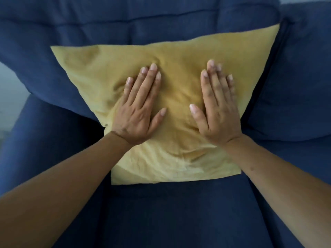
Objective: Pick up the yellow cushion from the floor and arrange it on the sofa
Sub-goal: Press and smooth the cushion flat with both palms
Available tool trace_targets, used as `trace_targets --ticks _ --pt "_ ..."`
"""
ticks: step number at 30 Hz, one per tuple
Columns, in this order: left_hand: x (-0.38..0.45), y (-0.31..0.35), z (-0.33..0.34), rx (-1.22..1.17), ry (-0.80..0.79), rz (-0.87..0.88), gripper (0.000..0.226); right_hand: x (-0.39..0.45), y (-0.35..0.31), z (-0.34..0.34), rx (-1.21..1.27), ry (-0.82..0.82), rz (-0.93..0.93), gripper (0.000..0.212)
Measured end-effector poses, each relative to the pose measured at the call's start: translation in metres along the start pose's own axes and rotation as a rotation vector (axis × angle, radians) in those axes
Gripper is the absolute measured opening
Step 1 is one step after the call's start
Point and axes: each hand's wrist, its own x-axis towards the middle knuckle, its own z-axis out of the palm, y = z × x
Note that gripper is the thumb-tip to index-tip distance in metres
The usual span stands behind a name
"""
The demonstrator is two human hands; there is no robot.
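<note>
A yellow cushion stands propped on the seat of a dark blue sofa, its lower edge on the seat and its face leaning back against the sofa's back cushions. The cover is creased, with folds gathered along the lower half and a hollow pressed into the middle. Two bare hands lie flat on its face, side by side and slightly apart. The left hand rests palm down left of centre, fingers extended and close together, thumb spread toward the middle; its grip is slack, nothing taken hold of. The right hand mirrors it right of centre, fingers straight and pointing up the cushion, thumb splayed inward, likewise grasping nothing. Both forearms reach in from the bottom corners of the view. A plump blue side cushion sits just beside the yellow one on the right, touching its upper right corner. A pale surface shows at the far left edge, beyond the sofa.
</note>
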Motion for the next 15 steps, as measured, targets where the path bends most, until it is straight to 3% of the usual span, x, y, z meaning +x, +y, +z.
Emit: trace_targets --ticks 7,15 --pt "0.034 -0.044 -0.005 0.031 -0.126 -0.312 0.073 0.051 0.037 -0.002 -0.166 -0.219 0.085 0.077" --pt "0.034 -0.091 -0.013 -0.065 -0.112 -0.411 0.071 0.072 0.074 -0.014 -0.205 -0.166 0.085 0.078"
